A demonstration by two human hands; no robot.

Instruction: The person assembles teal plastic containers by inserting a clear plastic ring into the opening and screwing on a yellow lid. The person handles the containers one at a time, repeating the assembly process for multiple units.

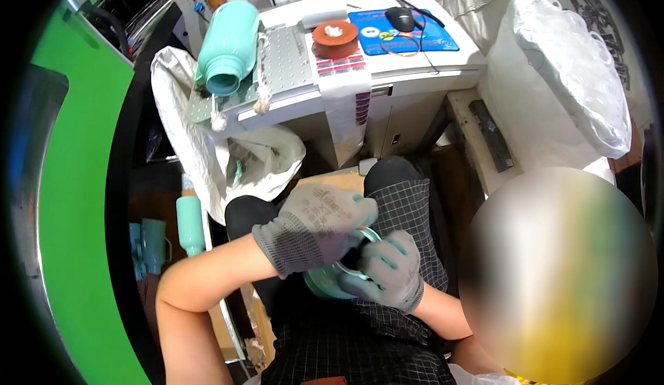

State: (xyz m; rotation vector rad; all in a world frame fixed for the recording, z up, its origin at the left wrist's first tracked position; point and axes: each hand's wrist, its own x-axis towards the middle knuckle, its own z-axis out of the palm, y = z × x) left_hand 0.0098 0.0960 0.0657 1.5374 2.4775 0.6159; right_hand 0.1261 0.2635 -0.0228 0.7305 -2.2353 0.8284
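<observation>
Over my lap, both hands in grey gloves with teal fingertips work at a teal plastic container (321, 282). My left hand (324, 220) is closed in a fist above its rim; what its fingers grip is hidden beneath the glove. From the right, my right hand (391, 270) wraps its fingers round the container's rim and side. The container's dark opening shows between the two hands. Much of its body is covered by the gloves and my dark checked apron (408, 208).
Ahead, a white workbench (443, 63) carries a teal wide-necked jug (228, 42), an orange-brown tape roll (335, 40) and a black mouse (400, 18). White sacks stand left (181, 118) and right (553, 87). Several teal containers (190, 224) lie low at left.
</observation>
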